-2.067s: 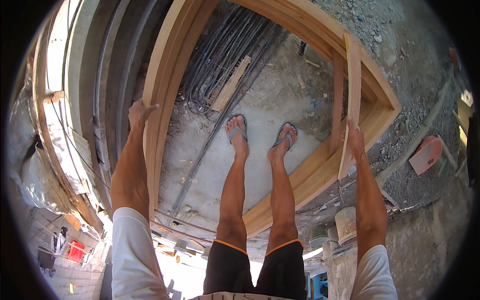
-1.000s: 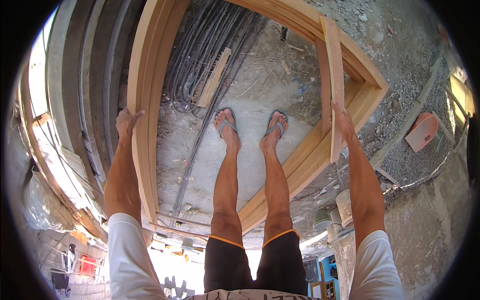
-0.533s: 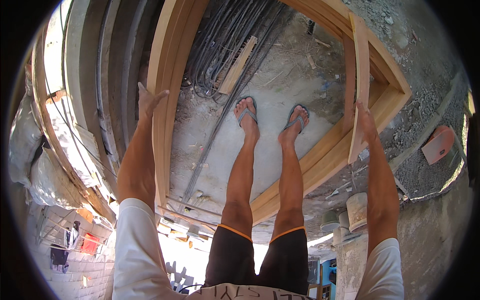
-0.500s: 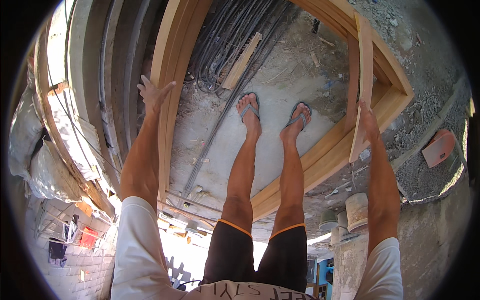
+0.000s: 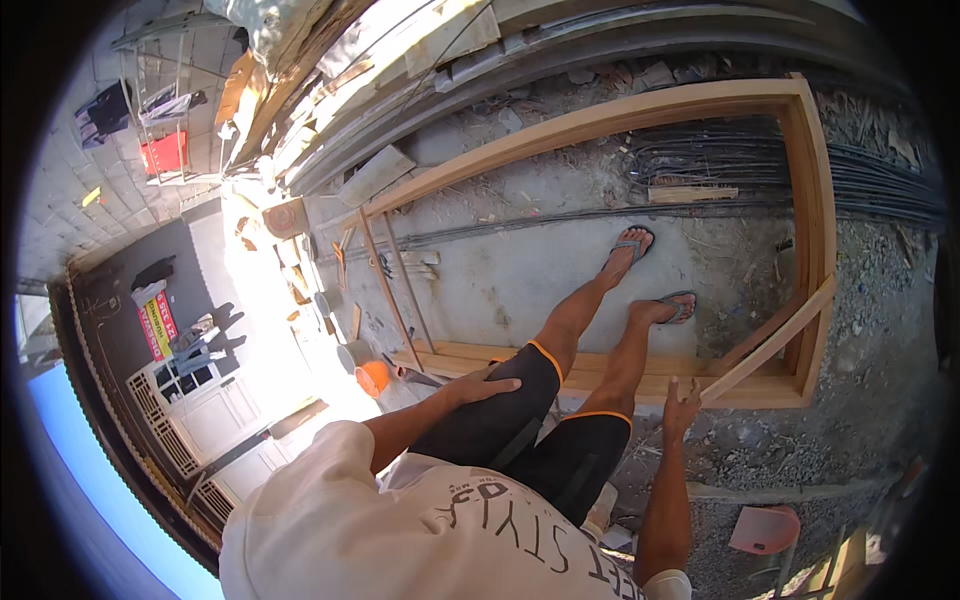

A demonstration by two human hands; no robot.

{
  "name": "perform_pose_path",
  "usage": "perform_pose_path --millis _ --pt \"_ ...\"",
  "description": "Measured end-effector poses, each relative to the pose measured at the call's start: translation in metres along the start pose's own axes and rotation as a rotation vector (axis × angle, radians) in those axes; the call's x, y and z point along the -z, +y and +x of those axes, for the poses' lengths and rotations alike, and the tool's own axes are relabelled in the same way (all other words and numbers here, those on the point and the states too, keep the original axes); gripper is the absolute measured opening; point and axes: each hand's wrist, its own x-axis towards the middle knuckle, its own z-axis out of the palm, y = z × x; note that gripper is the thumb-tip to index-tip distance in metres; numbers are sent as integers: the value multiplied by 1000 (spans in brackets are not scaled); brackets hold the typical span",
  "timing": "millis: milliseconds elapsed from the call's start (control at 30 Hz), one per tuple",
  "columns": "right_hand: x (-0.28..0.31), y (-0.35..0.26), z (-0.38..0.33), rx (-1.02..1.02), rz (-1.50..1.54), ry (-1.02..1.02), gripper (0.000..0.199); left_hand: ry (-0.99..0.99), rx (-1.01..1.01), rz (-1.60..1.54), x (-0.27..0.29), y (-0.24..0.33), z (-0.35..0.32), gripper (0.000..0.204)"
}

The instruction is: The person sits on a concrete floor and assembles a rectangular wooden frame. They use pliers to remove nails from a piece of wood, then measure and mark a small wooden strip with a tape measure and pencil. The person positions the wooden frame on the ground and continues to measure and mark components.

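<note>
A large rectangular wooden frame (image 5: 600, 128) surrounds my feet, and I stand inside it. Across its near right corner runs a diagonal wooden brace (image 5: 775, 336). My right hand (image 5: 682, 408) is at the brace's lower end, fingers up and apart; whether it touches the wood I cannot tell. My left hand (image 5: 484, 387) lies against the thigh of my black shorts, fingers stretched out and holding nothing. Two thin wooden strips (image 5: 388, 290) cross the frame at its left end.
Bundled dark rods (image 5: 710, 155) and a short board (image 5: 692, 194) lie on the ground within the frame. Long grey beams (image 5: 560, 40) line the far side. At lower right is a pink scoop-shaped piece (image 5: 764, 530) near gravel. An orange container (image 5: 371, 378) stands left.
The view has swung left toward the house. My left hand has come from beside the frame's side to my thigh. My right hand has turned upward at the brace's end.
</note>
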Motion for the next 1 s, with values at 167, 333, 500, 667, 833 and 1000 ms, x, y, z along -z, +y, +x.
perform_pose_path --millis 167,333,500,667,833,1000 --pt "-1 28 -108 -326 158 -313 85 249 -126 184 -11 -99 -21 134" --pt "51 31 -173 -395 144 -500 94 436 -74 108 0 -182 15 120" --pt "80 -34 -232 -451 125 -662 96 405 -115 -33 32 -235 3 100" --pt "35 -90 -262 -349 67 -543 93 435 -246 -102 122 -268 13 66" --pt "0 -177 -255 -204 -149 -474 91 598 -572 33 159 -363 99 44" --pt "-34 -278 -220 19 -325 -421 89 555 -395 -578 194 -388 37 46"
